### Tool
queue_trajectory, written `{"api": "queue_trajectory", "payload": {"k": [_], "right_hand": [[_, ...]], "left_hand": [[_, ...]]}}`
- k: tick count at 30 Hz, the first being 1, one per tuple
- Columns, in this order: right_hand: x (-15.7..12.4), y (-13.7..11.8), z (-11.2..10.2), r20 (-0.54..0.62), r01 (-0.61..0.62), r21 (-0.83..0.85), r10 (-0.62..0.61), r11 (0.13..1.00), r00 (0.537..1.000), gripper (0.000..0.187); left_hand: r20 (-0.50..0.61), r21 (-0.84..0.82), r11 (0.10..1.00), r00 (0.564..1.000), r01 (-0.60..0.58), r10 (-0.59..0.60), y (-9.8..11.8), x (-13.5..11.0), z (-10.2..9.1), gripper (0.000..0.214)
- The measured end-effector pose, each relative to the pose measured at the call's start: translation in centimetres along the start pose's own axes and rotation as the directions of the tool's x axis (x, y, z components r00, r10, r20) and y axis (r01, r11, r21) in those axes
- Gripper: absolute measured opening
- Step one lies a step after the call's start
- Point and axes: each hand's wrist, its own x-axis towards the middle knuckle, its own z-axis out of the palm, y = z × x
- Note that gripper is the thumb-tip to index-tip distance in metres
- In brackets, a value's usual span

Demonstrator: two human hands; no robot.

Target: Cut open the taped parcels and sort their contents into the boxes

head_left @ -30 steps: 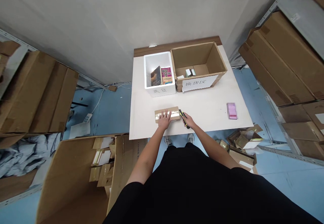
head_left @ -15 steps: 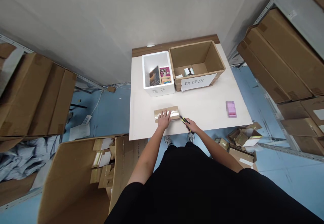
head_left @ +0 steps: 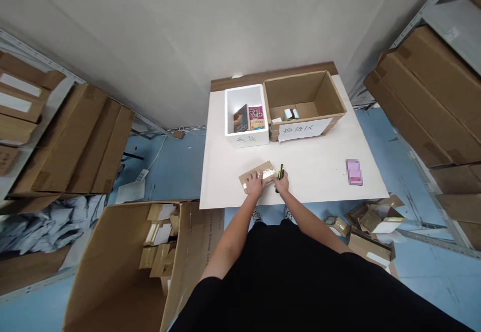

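A small taped cardboard box [head_left: 267,168] lies at an angle near the front of the white table [head_left: 311,172]. My left hand [head_left: 255,184] grips its near side, the fingers over the top and the thumb near the right end. Strips of clear tape shine on the cardboard. Just to the right, my right hand [head_left: 282,182] is closed around a black and yellow utility knife [head_left: 281,170], which points away from me. The fingertips of this hand come close to the box's right end; whether they touch it I cannot tell.
Behind stand a white foam box [head_left: 247,139] with books and a labelled carton [head_left: 304,130] holding small items. A pixelated pink item [head_left: 353,172] lies at the right. A large open carton [head_left: 108,252] stands at lower left. Shelves of cartons [head_left: 424,86] flank the table.
The small box has turned, its right end swinging away from me. My right hand has drawn nearer to it, and the knife now points away from me instead of toward the box.
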Motion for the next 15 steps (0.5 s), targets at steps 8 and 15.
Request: {"api": "queue_trajectory", "payload": {"k": [8,15], "right_hand": [[1.3,0.4,-0.4,0.049,0.053,-0.065,-0.050,0.996,0.998,0.085],[1.4,-0.2,-0.7,0.039,-0.022,-0.086,0.026,0.996,0.999,0.083]], "left_hand": [[-0.057,-0.121,0.990,0.996,-0.072,0.066,-3.4,1.6,-0.8,0.053],[0.109,-0.142,0.989,0.992,-0.041,0.057,-4.8,4.8,-1.8,0.078]]}}
